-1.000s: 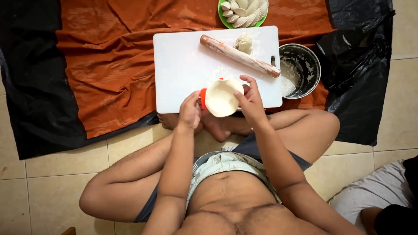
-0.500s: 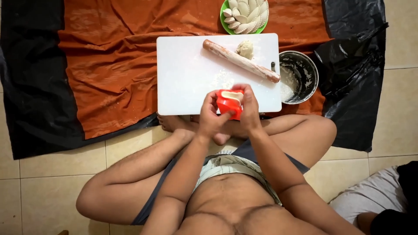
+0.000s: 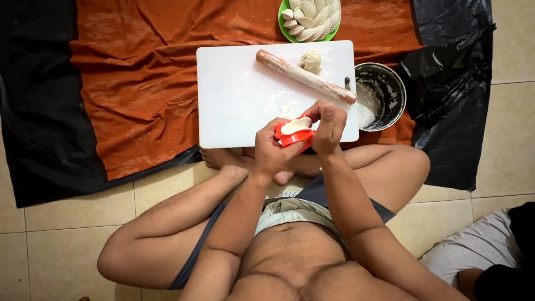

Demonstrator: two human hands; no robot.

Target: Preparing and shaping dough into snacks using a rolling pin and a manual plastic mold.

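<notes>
My left hand (image 3: 274, 153) and my right hand (image 3: 327, 127) both grip a red hinged dumpling mould (image 3: 293, 134), folded nearly closed, with white dough showing at its top edge. I hold it just above the near edge of a white cutting board (image 3: 239, 95). A floury wooden rolling pin (image 3: 305, 77) lies diagonally on the board, with a lump of dough (image 3: 311, 61) beside it at the far edge.
A green plate (image 3: 289, 33) of several shaped dumplings stands beyond the board. A dark metal bowl (image 3: 384, 92) with flour sits to the board's right. An orange cloth (image 3: 134, 78) and black plastic sheet (image 3: 457, 83) cover the tiled floor. Another person's clothing (image 3: 485, 262) shows at bottom right.
The mould lay open with a flat round of dough in it; it has folded shut between both hands and stays gripped there.
</notes>
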